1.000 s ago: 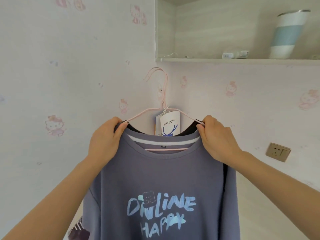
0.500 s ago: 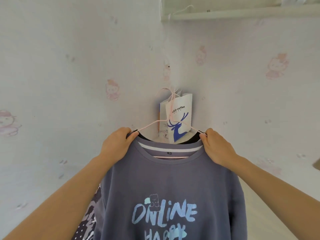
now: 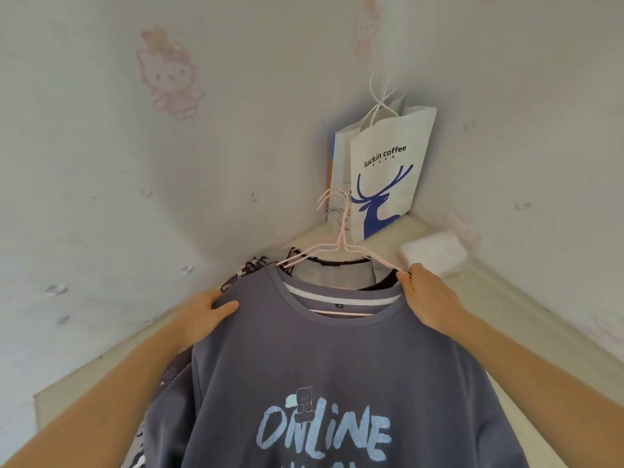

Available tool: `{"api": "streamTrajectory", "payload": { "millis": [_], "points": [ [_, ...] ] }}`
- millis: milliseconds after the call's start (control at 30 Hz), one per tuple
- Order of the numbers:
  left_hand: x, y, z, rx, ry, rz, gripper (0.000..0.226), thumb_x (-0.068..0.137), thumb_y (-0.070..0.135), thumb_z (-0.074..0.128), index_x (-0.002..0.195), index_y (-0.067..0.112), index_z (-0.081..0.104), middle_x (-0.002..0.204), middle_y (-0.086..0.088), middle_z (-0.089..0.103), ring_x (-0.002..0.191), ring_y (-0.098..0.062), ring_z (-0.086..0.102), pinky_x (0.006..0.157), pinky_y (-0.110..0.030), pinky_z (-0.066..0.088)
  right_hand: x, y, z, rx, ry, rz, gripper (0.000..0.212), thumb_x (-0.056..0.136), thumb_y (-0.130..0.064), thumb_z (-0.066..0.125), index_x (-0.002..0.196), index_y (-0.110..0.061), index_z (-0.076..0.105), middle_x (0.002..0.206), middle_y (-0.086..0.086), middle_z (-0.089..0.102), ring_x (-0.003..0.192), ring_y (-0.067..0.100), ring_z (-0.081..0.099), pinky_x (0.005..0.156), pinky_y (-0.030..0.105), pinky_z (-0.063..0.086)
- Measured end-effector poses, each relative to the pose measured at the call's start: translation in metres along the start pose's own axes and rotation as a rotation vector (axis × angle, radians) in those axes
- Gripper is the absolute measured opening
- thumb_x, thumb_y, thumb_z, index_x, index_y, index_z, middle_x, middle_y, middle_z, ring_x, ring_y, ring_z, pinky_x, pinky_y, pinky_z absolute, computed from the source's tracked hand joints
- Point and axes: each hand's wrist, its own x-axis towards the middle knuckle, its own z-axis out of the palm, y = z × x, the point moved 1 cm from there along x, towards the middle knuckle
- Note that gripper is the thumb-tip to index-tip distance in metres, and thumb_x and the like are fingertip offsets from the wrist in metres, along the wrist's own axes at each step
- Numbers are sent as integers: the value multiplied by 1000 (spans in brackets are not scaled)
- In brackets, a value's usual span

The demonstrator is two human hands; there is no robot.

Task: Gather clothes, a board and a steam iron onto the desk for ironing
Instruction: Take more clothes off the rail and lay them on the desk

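Observation:
A grey-blue T-shirt (image 3: 337, 359) with "ONLINE" in light blue letters hangs on pink wire hangers (image 3: 341, 241), over the cream desk (image 3: 472, 292) in the room corner. Dark garments lie behind and under it, one black at the neck, one patterned at the left. My left hand (image 3: 202, 315) grips the shirt's left shoulder. My right hand (image 3: 429, 298) holds the right shoulder and the hanger's end. No board or iron is in view.
A white paper coffee bag (image 3: 388, 173) with a blue deer stands in the desk's far corner. A white box-like object (image 3: 432, 251) lies beside it at the right. Wallpapered walls close in on both sides.
The shirt and hangers have come down from the wall to just above the desk. The view has tilted downward, so the shelf is gone and the desk corner shows.

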Motion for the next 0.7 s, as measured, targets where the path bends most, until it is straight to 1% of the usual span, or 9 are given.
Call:
{"api": "streamTrajectory", "payload": {
  "millis": [33, 100, 167, 233, 300, 400, 467, 567, 700],
  "points": [
    [3, -5, 1, 61, 33, 0, 24, 96, 33, 53, 92, 11, 61, 91, -5, 65, 87, -27, 61, 78, -37, 47, 5, 1, 6, -1, -17, 5, 32, 101, -40, 28, 86, -16, 43, 86, 2, 56, 73, 19, 52, 67, 38, 41],
    [9, -8, 4, 129, 103, 23, 20, 97, 28, 51, 80, 18, 53, 82, -3, 60, 82, -28, 57, 68, -34, 39, 12, 1, 17, -16, -40, -4, 33, 101, -40, 27, 102, -13, 47, 95, 0, 55, 85, 25, 56, 73, 39, 45],
    [15, -5, 3, 222, 202, 69, 20, 97, 28, 50, 78, 23, 46, 78, 0, 56, 81, -27, 56, 64, -31, 34, 21, -1, 24, -12, -43, -14, 36, 102, -39, 27, 113, -11, 47, 101, -1, 53, 93, 29, 57, 78, 40, 46],
    [22, 0, -2, 362, 314, 90, 18, 98, 36, 44, 86, 22, 47, 81, -3, 60, 82, -31, 59, 64, -35, 42, 32, -4, 25, -2, -18, -20, 35, 102, -39, 27, 104, -12, 49, 98, 0, 57, 88, 27, 57, 77, 41, 46],
    [32, 9, -11, 469, 422, 111, 21, 99, 40, 40, 98, 22, 50, 89, -9, 66, 84, -34, 62, 67, -39, 48, 47, -10, 20, -4, 38, -29, 34, 101, -40, 28, 88, -15, 46, 87, 4, 58, 75, 23, 54, 67, 39, 43],
    [51, 30, -25, 616, 565, 164, 26, 98, 40, 43, 104, 18, 55, 97, -14, 68, 84, -39, 64, 65, -39, 45, 71, -20, 7, -28, 104, -44, 33, 101, -40, 28, 80, -18, 40, 73, -2, 50, 63, 15, 47, 55, 34, 33],
    [64, 39, -27, 732, 569, 162, 30, 97, 42, 43, 103, 16, 58, 104, -12, 67, 88, -39, 65, 65, -39, 46, 82, -22, 6, -57, 96, -59, 32, 102, -38, 28, 83, -16, 41, 73, -1, 48, 63, 17, 47, 58, 35, 35],
    [75, 36, -12, 758, 447, 112, 30, 97, 40, 44, 105, 13, 56, 114, -9, 59, 96, -37, 62, 71, -42, 47, 85, -14, 19, -120, 54, -46, 33, 102, -37, 29, 85, -13, 43, 79, 4, 51, 69, 23, 51, 62, 37, 40],
    [72, 27, 19, 840, 455, 171, 33, 85, 26, 67, 112, 8, 60, 113, -15, 59, 98, -38, 56, 76, -46, 46, 90, -4, 39, -138, 30, -22, 32, 102, -35, 30, 86, -10, 44, 87, 11, 55, 74, 27, 52, 64, 39, 44]
  ]
}}
